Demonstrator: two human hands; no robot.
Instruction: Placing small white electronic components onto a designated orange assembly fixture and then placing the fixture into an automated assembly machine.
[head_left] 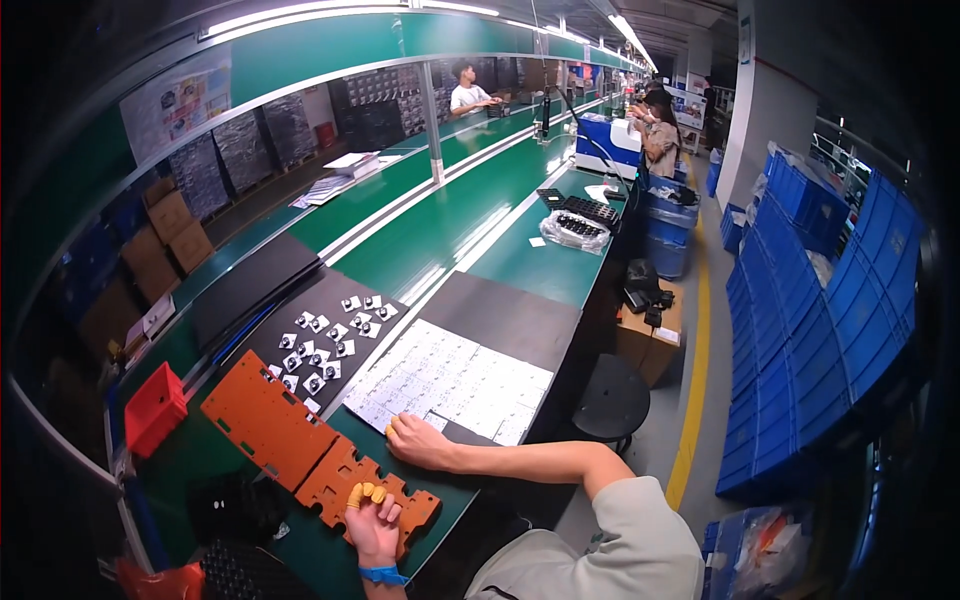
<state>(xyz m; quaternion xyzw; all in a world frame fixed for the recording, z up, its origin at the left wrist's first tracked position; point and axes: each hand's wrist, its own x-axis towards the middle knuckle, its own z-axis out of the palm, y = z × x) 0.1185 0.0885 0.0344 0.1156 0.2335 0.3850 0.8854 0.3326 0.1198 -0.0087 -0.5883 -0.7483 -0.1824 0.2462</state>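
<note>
Here, the white panel (470,375) extends beyond your curled right hand (420,443); the orange fixture (272,415) lies beneath your half-curled left hand (375,522); grips unclear.

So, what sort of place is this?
Probably a factory assembly line: there's a long green workbench, tall blue plastic bins along the aisle, and small black-and-white parts laid out.

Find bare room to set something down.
The dark mat just beyond the white sheet looks bare, as does the green bench between that mat and the bagged black parts. Left of the sheet, small pieces and the orange board crowd it.
</note>
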